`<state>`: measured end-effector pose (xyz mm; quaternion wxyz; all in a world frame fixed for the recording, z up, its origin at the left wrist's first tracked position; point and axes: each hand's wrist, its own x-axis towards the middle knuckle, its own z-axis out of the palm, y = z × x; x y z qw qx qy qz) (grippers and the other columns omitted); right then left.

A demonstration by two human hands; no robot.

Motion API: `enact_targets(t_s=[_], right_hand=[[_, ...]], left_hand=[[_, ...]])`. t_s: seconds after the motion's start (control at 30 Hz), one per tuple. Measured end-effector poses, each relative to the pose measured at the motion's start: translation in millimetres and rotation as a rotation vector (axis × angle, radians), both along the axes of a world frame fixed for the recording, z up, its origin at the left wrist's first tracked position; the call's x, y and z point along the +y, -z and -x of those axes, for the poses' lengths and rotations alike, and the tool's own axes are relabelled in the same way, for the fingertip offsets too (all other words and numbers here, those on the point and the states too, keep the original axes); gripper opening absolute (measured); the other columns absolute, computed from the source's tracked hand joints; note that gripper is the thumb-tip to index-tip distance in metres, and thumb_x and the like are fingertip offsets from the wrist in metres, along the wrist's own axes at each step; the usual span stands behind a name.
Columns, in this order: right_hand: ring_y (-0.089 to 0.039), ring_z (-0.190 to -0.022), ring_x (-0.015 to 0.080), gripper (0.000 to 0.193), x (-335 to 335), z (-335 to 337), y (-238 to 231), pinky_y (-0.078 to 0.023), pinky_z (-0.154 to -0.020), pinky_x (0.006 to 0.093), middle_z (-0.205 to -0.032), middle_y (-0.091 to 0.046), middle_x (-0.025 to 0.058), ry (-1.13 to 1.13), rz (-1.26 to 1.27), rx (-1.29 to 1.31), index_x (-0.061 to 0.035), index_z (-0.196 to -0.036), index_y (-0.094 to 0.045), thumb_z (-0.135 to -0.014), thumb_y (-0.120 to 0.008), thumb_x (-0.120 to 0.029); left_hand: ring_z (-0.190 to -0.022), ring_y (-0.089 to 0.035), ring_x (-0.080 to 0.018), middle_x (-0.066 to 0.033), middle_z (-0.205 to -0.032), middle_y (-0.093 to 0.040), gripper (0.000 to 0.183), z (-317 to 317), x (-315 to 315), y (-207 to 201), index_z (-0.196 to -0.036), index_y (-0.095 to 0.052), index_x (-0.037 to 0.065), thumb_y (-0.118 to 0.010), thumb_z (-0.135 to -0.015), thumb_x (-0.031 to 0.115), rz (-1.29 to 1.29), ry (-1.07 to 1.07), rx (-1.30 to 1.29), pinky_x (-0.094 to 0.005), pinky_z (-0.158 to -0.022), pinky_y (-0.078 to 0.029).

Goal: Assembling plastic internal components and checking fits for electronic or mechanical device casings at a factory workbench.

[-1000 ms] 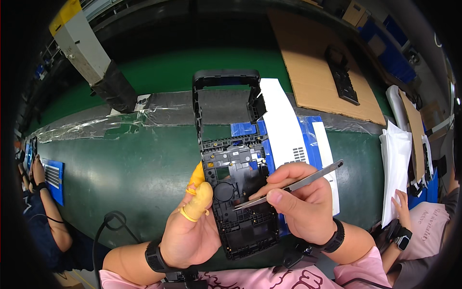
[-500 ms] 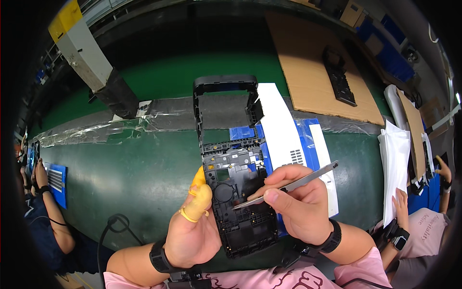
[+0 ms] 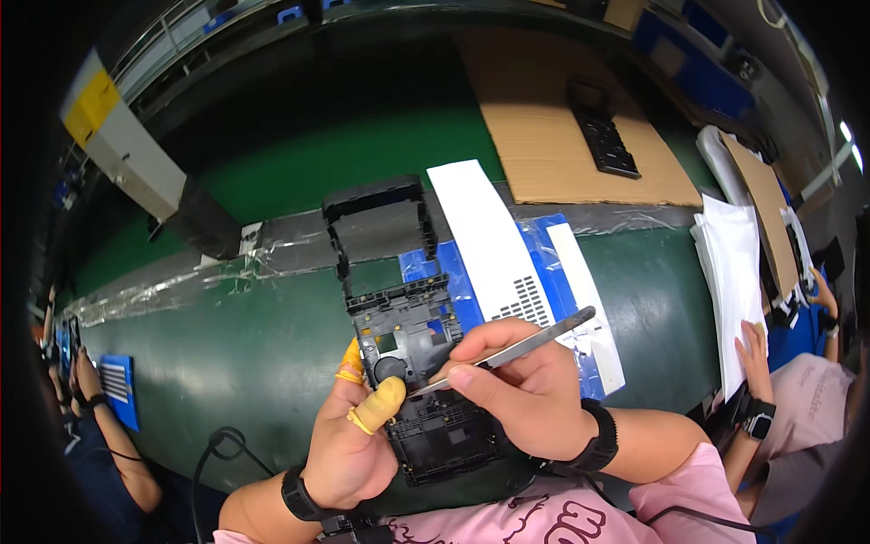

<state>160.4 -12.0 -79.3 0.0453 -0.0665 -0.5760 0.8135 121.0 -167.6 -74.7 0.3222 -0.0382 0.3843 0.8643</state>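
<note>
My left hand (image 3: 349, 458) grips a black plastic housing (image 3: 449, 440) by its left side, over the green table. The housing has an open loop at its far end and a ribbed, recessed body. Yellow finger cots (image 3: 379, 406) cover the left thumb and another fingertip. The thumb presses on the housing's face, below a round disc-like part (image 3: 391, 368). My right hand (image 3: 535, 399) pinches metal tweezers (image 3: 553, 334), whose tip meets the housing beside that thumb. Whether the tip holds anything is too small to tell.
Beyond the housing lie a white sheet with black rectangular stickers (image 3: 480, 222) and blue film (image 3: 458, 281). A similar black housing (image 3: 607, 145) rests on cardboard (image 3: 535, 163). White sheets (image 3: 729, 272) are stacked at right, with a co-worker's hand (image 3: 754, 358) on them. Another person works at left.
My left thumb has moved inward over the housing, up to the tweezer tip. The housing and both hands sit a little further left in the picture as the view has shifted.
</note>
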Motion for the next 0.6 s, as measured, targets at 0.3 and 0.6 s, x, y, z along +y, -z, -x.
enact_targets(t_s=[0.3,0.6], right_hand=[[-0.046,-0.052,0.0055,0.011,44.2,0.9,-30.9,-0.034,-0.043,0.0169,-0.076,-0.061,0.0135,-0.009,0.268,0.016,-0.0002,-0.089,-0.053,-0.080,-0.058,-0.003],[-0.048,-0.052,0.0083,0.009,118.6,2.6,-9.0,-0.035,-0.046,0.0187,-0.076,-0.061,0.0147,0.330,0.223,0.221,0.0006,-0.086,-0.054,-0.081,-0.057,-0.005]], left_hand=[[-0.101,-0.054,-0.0207,-0.0110,-0.111,-0.052,0.048,1.0,6.2,-5.4,-0.124,-0.034,0.003,-0.050,-0.079,-0.003,0.065,0.042,0.092,-0.0365,-0.086,-0.046],[-0.087,-0.061,-0.0269,-0.0120,-0.098,-0.059,0.026,184.5,36.7,-12.4,-0.106,-0.051,0.005,-0.044,-0.089,0.023,-0.007,0.179,0.213,-0.0447,-0.077,-0.051]])
